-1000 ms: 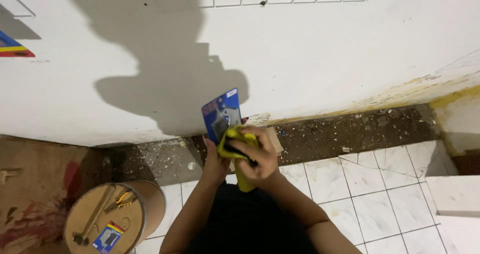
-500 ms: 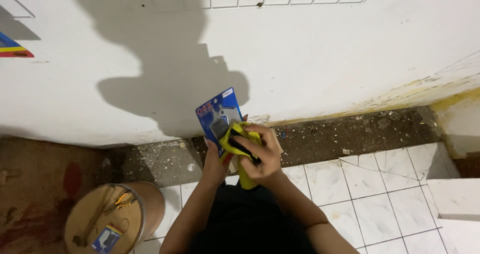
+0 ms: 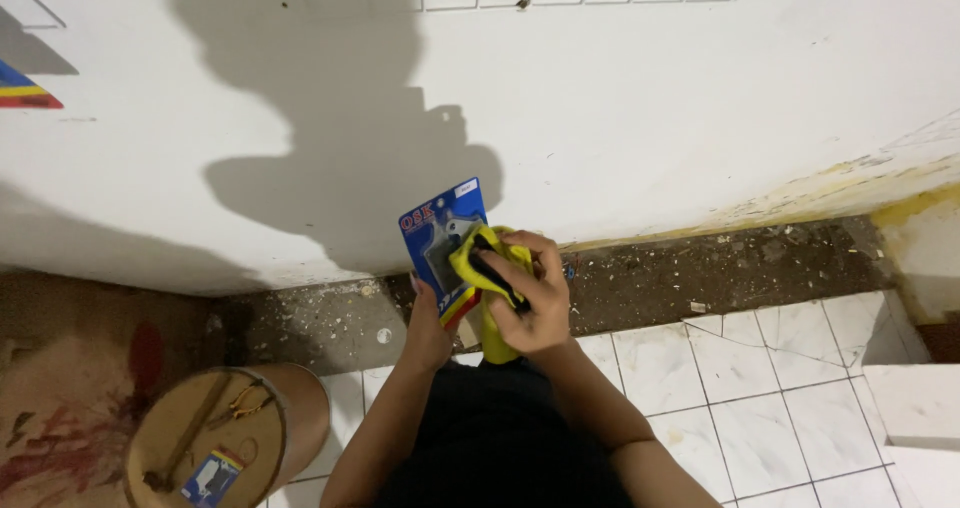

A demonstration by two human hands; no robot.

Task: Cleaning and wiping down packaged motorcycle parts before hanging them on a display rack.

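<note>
hands meet over a blue card pack

both forearms rise from the bottom edge and bend inward, so the hands meet in front of the white wall [image 3: 700, 118]. left hand [image 3: 428, 330] sits under the blue card pack [image 3: 443, 243], fingers wrapped round its lower edge, holding it tilted. right hand [image 3: 535, 298] is curled over a yellow tool [image 3: 492, 303] with a black part, fingers closed on it, pressing it against the pack's face. low at left stands a round wooden stool [image 3: 215, 443] with pliers [image 3: 243, 402], a long tool and another small blue pack lying on it. white floor tiles [image 3: 760, 388] lie right.
</note>
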